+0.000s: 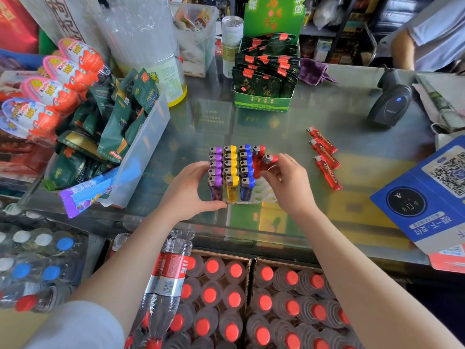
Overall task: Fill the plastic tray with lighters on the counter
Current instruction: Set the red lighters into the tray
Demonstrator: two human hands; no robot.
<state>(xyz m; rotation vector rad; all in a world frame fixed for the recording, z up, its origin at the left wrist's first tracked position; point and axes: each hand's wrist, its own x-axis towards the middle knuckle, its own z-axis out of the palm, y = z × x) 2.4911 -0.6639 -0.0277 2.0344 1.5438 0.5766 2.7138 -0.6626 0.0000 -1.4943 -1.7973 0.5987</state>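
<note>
On the glass desk (327, 117), in front of the green display box (263, 96), stands the white plastic tray (264, 193), its rows holding upright purple lighters (215, 170), yellow lighters (230, 170) and blue lighters (246, 170). The left hand (193, 192) cups the tray's left side, fingers curled against it. The right hand (289, 182) pinches a tilted red lighter (268, 162) over the tray's right column, beside one red lighter already standing. Three loose red lighters (325, 158) lie right of the tray, near the barcode scanner (390, 102).
</note>
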